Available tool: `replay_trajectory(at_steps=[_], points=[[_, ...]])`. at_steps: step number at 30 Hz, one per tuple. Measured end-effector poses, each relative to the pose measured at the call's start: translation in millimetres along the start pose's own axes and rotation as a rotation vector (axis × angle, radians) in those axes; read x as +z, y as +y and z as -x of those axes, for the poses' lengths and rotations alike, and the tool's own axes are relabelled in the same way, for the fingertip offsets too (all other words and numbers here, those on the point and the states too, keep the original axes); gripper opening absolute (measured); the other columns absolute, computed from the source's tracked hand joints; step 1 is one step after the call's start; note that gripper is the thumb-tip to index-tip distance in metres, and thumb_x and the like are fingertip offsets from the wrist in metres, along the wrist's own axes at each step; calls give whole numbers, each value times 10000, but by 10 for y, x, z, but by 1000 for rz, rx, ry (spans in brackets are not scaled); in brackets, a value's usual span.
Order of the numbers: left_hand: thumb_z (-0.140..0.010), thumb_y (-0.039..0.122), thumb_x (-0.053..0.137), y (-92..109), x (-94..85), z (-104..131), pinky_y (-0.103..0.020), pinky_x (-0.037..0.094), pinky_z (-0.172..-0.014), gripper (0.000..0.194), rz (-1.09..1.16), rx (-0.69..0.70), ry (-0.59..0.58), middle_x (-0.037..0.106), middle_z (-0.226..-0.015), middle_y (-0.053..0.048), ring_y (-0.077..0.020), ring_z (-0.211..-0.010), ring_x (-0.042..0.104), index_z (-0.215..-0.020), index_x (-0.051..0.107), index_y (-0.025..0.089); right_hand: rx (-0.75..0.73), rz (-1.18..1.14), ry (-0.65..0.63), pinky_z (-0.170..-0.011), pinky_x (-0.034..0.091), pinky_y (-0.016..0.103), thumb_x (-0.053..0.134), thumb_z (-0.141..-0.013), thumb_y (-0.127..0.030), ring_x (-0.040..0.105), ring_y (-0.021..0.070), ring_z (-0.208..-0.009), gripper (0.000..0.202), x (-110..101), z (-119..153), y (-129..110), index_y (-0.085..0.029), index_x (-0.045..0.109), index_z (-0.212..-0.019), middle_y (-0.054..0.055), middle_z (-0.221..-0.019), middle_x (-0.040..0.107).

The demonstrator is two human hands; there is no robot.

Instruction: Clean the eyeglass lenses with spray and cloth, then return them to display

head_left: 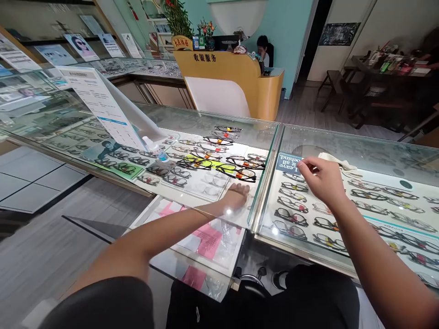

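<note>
My left hand (236,195) is inside the left glass display case, seen through the top glass, with the forearm passing over the pulled-out drawer. Its fingers lie stretched out on the white shelf, and nothing shows in them. Just beyond the fingertips is a pair of black-framed eyeglasses (236,172) with an orange tag. More eyeglasses (197,162) lie to the left on a yellow-green strip. Above the right display case, my right hand (322,178) has thumb and forefinger brought together with no object visible between them. A blue card (288,163) sits under the glass beside it.
A white cloth (339,165) lies beyond my right hand. A small white bottle (156,150) and a tall folded sign (103,107) stand on the left case. The drawer (219,264) holds pink papers. Behind is a yellow counter (219,68) with a person (264,52) seated.
</note>
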State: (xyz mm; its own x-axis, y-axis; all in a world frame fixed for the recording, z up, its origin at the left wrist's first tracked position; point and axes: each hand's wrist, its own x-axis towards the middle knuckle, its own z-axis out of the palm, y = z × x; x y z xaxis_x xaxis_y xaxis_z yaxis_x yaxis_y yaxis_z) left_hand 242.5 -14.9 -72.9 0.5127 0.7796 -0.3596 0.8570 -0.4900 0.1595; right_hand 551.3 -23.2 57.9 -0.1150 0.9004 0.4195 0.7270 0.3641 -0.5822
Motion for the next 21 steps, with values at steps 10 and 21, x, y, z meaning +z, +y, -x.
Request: replay_trajectory(at_steps=[10, 21], points=[[-881, 219, 665, 401, -682, 1504, -313, 374, -612, 130, 118, 68, -531, 812, -949, -55, -245, -812, 721, -861, 785, 267, 20, 1, 104, -676, 403, 356, 578, -970, -420, 573, 195, -631, 304, -76, -49, 8, -230, 683, -757, 30, -681, 674], [-1002, 359, 579, 190, -1939, 563, -295, 451, -787, 312, -246, -202, 290, 825, -1127, -81, -259, -1022, 733, -1170, 811, 235, 79, -12, 116, -697, 403, 356, 589, -939, -428, 593, 211, -682, 297, -54, -96, 172, -228, 707, -753, 32, -684, 688]])
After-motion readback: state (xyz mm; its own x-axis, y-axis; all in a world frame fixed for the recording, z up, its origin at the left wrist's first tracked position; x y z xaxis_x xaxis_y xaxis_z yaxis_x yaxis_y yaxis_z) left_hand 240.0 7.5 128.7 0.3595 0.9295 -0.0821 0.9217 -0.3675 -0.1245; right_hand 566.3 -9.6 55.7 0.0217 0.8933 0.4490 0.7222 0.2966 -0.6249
